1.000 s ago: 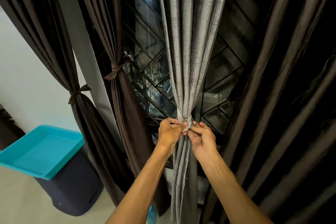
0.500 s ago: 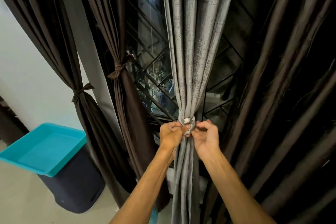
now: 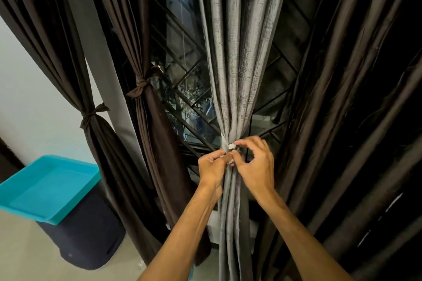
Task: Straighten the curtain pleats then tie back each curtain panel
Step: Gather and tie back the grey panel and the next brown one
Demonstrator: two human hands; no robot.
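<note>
You are pinching the tie (image 3: 225,146) between your left hand (image 3: 213,167) and right hand (image 3: 257,166), cinching it around the grey curtain panel (image 3: 239,52) to bind its pleats.

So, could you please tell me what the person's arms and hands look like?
The left hand and right hand are bare, no gloves, and no rings show on the fingers. The left forearm and right forearm are uncovered to the frame's edge: no sleeve, watch or band.

One grey textured curtain panel (image 3: 237,52), one pale grey fabric tie (image 3: 225,143). Two dark brown tied-back curtain panels (image 3: 68,52) (image 3: 127,41), two brown fabric bows (image 3: 91,114) (image 3: 139,89). One loose dark brown curtain (image 3: 342,98). One left hand (image 3: 211,166), one right hand (image 3: 255,164). One turquoise plastic tray (image 3: 45,189), one dark round bin (image 3: 86,235).
</note>
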